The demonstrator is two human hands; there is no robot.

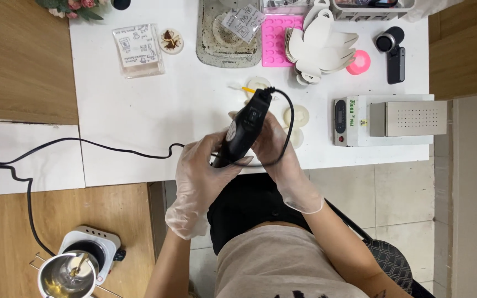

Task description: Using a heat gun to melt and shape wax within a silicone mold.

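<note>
I hold a black corded handheld tool (245, 126) over the near edge of the white table (139, 110). Both hands wear thin clear gloves. My left hand (200, 176) wraps the tool's lower end. My right hand (280, 152) steadies its upper right side, with the black cord (111, 148) looping around it. Just past the tool's tip lie round white discs (296, 116) and a small stick with an orange tip (244, 89).
A pink silicone mould (275, 40), stacked white cup-shaped pieces (321, 47), a dirty grey tray (224, 44), a clear bag (138, 49) and a white box-shaped machine (387, 118) stand on the table. A small hot plate with a metal pot (78, 265) sits lower left.
</note>
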